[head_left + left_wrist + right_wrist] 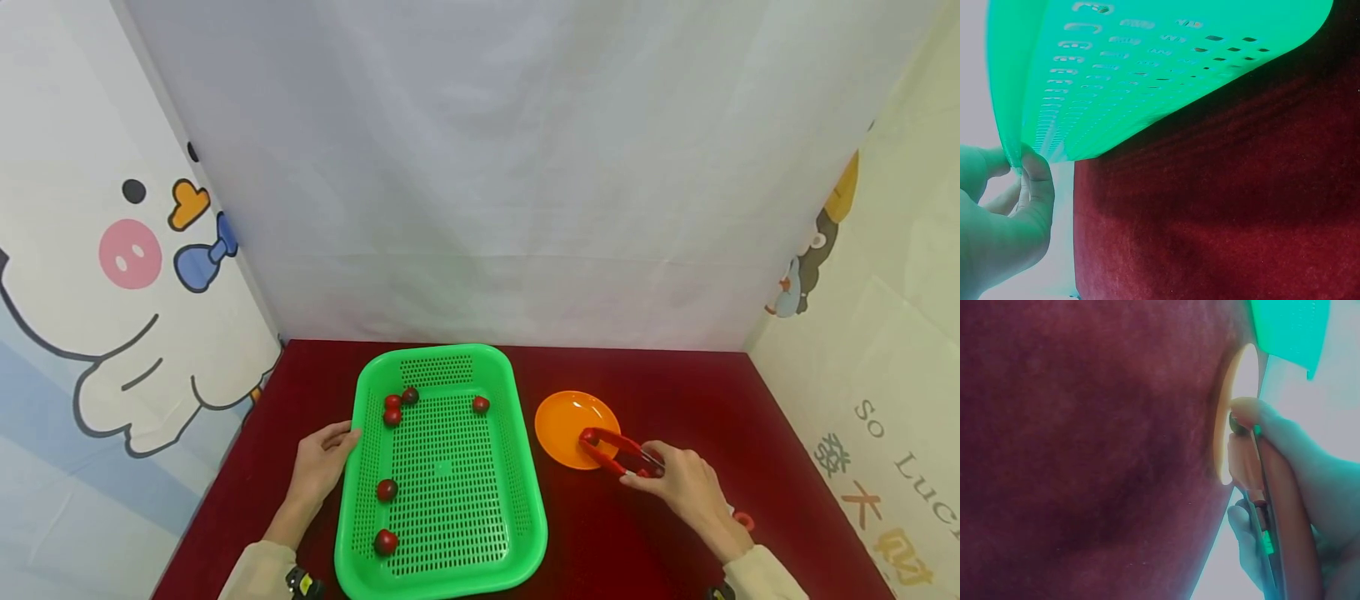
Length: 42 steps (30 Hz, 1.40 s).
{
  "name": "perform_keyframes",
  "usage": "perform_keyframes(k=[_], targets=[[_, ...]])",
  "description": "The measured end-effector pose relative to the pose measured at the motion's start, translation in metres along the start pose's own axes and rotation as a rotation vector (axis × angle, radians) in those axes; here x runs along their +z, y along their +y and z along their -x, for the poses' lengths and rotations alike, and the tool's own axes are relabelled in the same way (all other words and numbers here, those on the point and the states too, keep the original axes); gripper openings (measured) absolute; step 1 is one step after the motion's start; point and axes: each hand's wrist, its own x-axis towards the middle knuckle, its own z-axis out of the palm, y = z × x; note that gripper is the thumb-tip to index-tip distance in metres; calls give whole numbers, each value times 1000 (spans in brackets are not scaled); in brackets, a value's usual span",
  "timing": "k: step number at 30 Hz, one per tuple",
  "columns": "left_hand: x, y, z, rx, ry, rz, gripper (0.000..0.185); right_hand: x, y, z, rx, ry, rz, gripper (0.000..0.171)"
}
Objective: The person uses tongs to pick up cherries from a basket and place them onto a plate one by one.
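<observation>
The right hand (686, 487) has its fingers curled around red tongs (618, 451), whose tips hold a small red ball (589, 436) over the smooth round orange plate (562, 421). The left hand (321, 462) pinches the left rim of the perforated green plastic tray (517, 467), where six glossy red balls (387, 490) lie. Bare red cloth desk (660, 383) surrounds both; the sleeves are cut off below.

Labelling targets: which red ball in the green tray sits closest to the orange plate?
The lone red ball by the tray's far right side; the other four lie along the left side.
</observation>
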Motion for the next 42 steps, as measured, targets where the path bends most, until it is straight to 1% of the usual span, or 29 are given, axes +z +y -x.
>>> perform_keyframes(k=[6, 10, 15, 29, 34, 42], targets=[[0, -1, 0, -4, 8, 9, 44, -6, -6, -5, -16, -31, 38, 53], [0, -1, 0, -15, 6, 17, 43, -9, -9, -8, -42, -42, 61, 51], [0, -1, -1, -11, 1, 17, 43, -11, -11, -11, -58, -47, 74, 50], [1, -1, -1, -14, 8, 20, 43, -13, -12, -13, -41, -78, 73, 57], [2, -1, -2, -11, 12, 18, 43, -15, -13, -15, -36, -90, 67, 62], [0, -3, -1, -15, 2, 30, 42, -17, -15, -20, -35, -72, 74, 62]])
